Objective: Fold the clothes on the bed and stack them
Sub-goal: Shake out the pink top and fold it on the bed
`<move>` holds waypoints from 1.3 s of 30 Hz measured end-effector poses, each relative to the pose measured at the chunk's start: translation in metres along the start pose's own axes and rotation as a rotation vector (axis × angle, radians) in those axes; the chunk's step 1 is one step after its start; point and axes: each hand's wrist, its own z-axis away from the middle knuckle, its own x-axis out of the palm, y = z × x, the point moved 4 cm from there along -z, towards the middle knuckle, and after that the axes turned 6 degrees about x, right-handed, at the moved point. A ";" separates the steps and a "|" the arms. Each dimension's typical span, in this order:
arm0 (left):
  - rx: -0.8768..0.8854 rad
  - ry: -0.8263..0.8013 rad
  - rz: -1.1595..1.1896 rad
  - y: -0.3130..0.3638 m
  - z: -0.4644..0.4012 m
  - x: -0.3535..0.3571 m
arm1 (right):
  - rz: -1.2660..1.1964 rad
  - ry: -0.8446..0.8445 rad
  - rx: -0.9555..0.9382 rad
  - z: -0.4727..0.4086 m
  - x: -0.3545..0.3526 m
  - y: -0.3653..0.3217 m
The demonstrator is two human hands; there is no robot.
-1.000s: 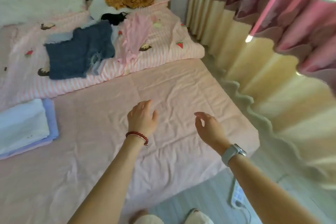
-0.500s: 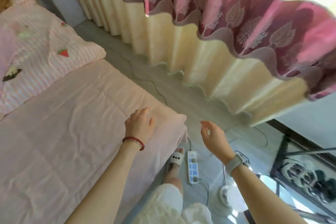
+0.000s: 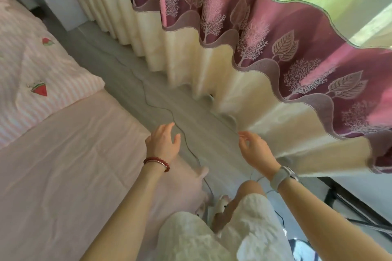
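Left hand (image 3: 163, 144) loosely spread and empty, over the bed (image 3: 63, 165) corner; right hand (image 3: 253, 151) likewise spread and empty, above the floor (image 3: 127, 74) beside the curtain (image 3: 254, 48); no clothes in view, only a striped quilt (image 3: 42, 70); hands probably free for reaching.

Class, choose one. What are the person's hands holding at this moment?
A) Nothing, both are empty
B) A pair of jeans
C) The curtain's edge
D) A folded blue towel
A: the left hand and the right hand hang open in the air with nothing between their fingers.
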 end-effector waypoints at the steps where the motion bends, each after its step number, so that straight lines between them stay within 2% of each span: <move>1: -0.022 0.002 0.005 -0.001 -0.010 0.002 | 0.009 -0.017 -0.012 -0.014 -0.002 -0.004; 8: -0.223 0.072 -0.031 -0.019 -0.103 0.006 | 0.182 -0.124 -0.234 -0.153 -0.014 -0.064; 12: -0.335 0.093 -0.046 -0.006 -0.172 -0.002 | 0.294 -0.170 -0.384 -0.226 -0.038 -0.099; 17: -0.390 0.179 -0.047 0.020 -0.228 -0.030 | 0.381 -0.214 -0.547 -0.289 -0.062 -0.155; 21: -0.494 0.253 -0.087 0.008 -0.231 -0.073 | 0.448 -0.286 -0.705 -0.305 -0.057 -0.219; 28: -0.781 0.367 -0.163 -0.079 -0.210 -0.161 | 0.477 -0.399 -0.980 -0.317 -0.003 -0.364; 32: -0.883 0.482 -0.145 -0.154 -0.221 -0.208 | 0.499 -0.437 -1.094 -0.330 0.051 -0.470; 39: -1.041 0.548 -0.060 -0.276 -0.246 -0.301 | 0.557 -0.488 -1.326 -0.319 0.131 -0.649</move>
